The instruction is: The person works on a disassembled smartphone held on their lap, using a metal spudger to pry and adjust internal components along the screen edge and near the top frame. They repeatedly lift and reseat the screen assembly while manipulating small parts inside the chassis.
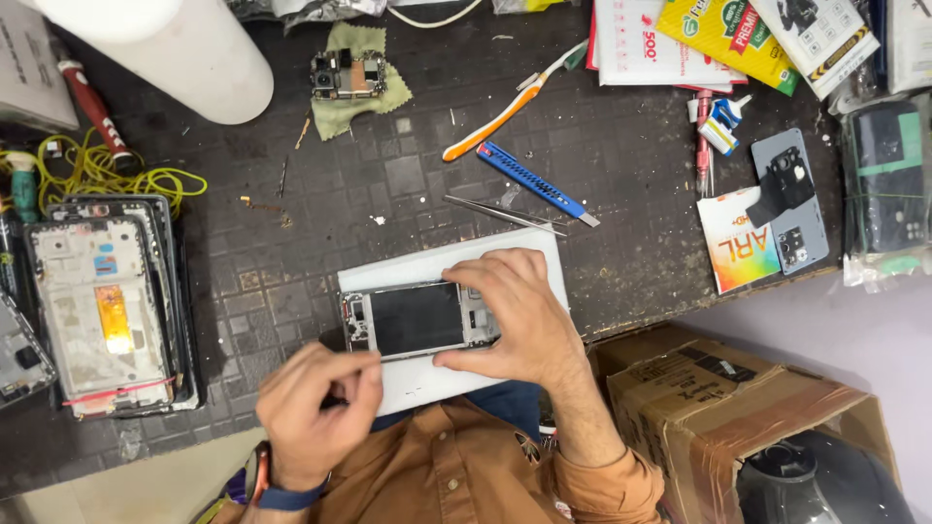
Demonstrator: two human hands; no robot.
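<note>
Head view showed an opened phone [417,318] on a white pad [456,267]. The right hand [519,315] pinched its edges; the left hand [316,408] curled closed, apparently empty. Light, rigid, fragile: best gripped by frame edges.

The right hand [519,315] covers the right end of the opened phone [413,318], so whatever lies under its palm is hidden. The left hand [316,412] is blurred; its curled fingertips perhaps pinch something too small to tell. Beyond the grip, the cardboard box [748,427] runs off the frame.
</note>
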